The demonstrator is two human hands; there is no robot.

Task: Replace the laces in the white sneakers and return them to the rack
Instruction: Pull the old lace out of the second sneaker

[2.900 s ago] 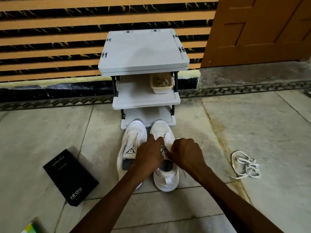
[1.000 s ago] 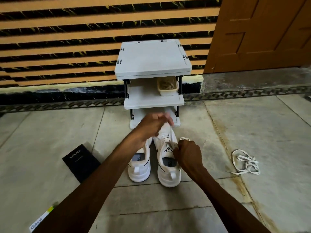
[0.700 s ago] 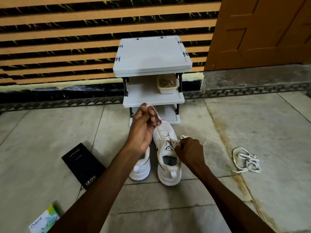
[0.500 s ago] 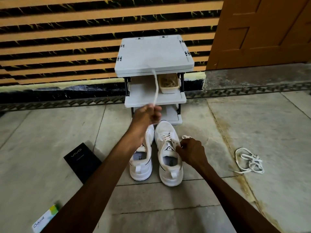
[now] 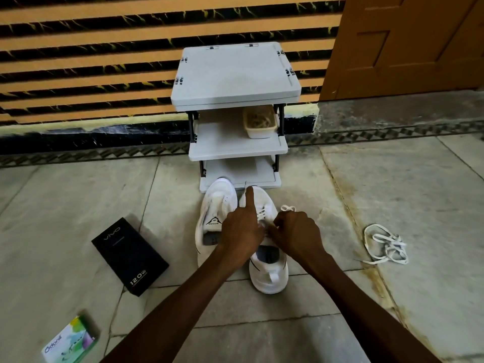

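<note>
Head view: two bare forearms came up from the bottom edge over a floor (image 5: 392, 195) of large, pale, matte stone tiles with thin grout lines. At the lower left lay a small glossy carton (image 5: 69, 341), green and white. Further up and just right of it lay a flat black rectangular box (image 5: 129, 255) with silver print.

At centre the left hand (image 5: 242, 231) rested over the tongue of the laced sneaker (image 5: 269, 273). Its index finger was held out straight along the toe and the other fingers were curled under. Whether they gripped anything could not be told. The right hand (image 5: 296, 234) sat close beside it, fingers bunched and pinching the flat white lace (image 5: 287, 207), a small loop of which poked out above the knuckles. Both white sneakers stood side by side on the floor, touching, smooth-sided with dark insoles. The toes of the laced one and the second sneaker (image 5: 217, 203) reached the rack's lowest shelf.

Well to the right, a tangle of loose laces (image 5: 386, 244) lay limp on a tile.

Beyond stood the rack (image 5: 235, 72), three square grey plastic shelves on thin black posts. A cream rectangular tub (image 5: 259, 121) sat on the middle shelf, at its right. Behind were a wall (image 5: 91, 61) of orange and black horizontal stripes and, at the upper right, a panelled wooden door (image 5: 408, 43).
</note>
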